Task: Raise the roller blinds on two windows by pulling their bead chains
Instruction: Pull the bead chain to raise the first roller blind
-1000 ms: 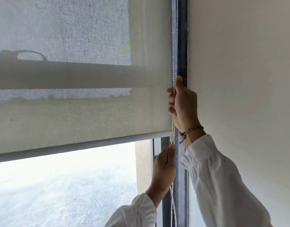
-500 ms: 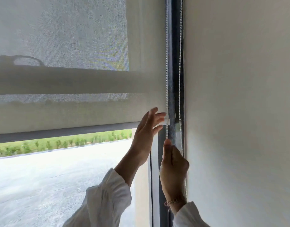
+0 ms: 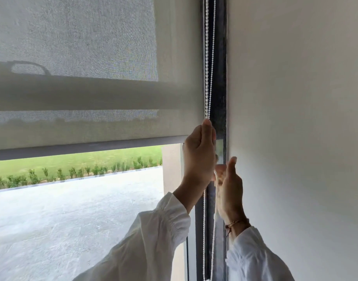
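A pale mesh roller blind covers the upper part of the window, its grey bottom bar hanging a little above mid-height. The white bead chain runs down the blind's right edge in two strands. My left hand is closed around the chain just below the bar's right end, thumb pointing up. My right hand is lower and to the right, fingers spread and palm turned toward the chain, holding nothing that I can see. Below both hands the chain hangs on down the frame.
A dark window frame post stands between the blind and a plain white wall on the right. Through the uncovered glass I see a paved yard, a row of small shrubs and grass.
The blind's bottom bar has climbed, baring more of the window. My left hand went from open fingers to gripping the chain higher up. My right hand has let go and opened.
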`<state>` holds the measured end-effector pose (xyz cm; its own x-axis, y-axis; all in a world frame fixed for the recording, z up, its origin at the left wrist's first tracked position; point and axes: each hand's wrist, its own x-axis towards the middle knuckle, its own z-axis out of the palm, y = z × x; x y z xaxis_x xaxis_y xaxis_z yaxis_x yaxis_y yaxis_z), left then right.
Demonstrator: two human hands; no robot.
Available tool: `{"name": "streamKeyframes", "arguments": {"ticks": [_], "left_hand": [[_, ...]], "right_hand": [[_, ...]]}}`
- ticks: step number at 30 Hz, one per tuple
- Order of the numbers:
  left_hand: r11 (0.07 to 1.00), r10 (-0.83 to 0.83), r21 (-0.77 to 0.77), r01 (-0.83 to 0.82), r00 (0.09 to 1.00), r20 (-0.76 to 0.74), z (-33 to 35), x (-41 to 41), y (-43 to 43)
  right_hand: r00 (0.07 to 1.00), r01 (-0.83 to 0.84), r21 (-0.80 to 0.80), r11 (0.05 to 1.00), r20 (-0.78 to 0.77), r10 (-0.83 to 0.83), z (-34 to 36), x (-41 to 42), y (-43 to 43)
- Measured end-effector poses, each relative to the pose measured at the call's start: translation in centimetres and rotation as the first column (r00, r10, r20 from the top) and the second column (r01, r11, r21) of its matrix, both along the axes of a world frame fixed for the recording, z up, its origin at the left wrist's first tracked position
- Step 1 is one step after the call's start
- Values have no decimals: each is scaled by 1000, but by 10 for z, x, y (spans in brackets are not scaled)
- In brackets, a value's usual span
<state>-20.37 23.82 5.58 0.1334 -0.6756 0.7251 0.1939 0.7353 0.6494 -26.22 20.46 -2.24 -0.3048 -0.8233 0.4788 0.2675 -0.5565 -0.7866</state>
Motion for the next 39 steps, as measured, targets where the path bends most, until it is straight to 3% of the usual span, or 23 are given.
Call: {"name": "streamKeyframes", "arguments": {"ticks": [3,7,9,12,14,16,18,21,25,29,33,39], "left_hand": [[993,114,25,-117,989,95,-34,1,-5],[983,152,78,-168,972,180,-88,5,-8],[979,150,106,-177,964,220,-113,8,-8],[983,148,60,-171,948,280,-137,8,-1],[985,143,51,-164,947,289,-142,7,0],[984,111,101,-147,947,303,-142,8,0],[974,-3,216,-60,961,278,-137,16,-3],[957,-89,291,22,971,220,-113,35,-8],[980,-71,193,39,984,161,-52,44,-5],[979,-183,117,167,972,147,8,34,10],[913,-374,143,382,924,-80,51,23,22],[917,-332,201,344,939,-94,71,13,20]], "right_hand": [[997,-24,-62,998,-72,20,29,-15,-3],[966,-228,-134,964,-152,207,82,-14,9],[963,-240,-178,954,-167,211,104,-9,18],[991,-106,-171,980,-101,90,117,2,17],[990,108,-232,967,-64,-126,110,11,9],[920,329,-342,880,-96,-381,98,15,7],[850,437,-426,792,-93,-519,86,13,10],[821,483,-481,732,-44,-570,65,9,19],[825,485,-452,749,-47,-562,26,16,23],[824,481,-443,757,-68,-563,4,26,30],[797,494,-483,723,-81,-599,1,30,35],[768,499,-512,699,-113,-630,-8,26,42]]}}
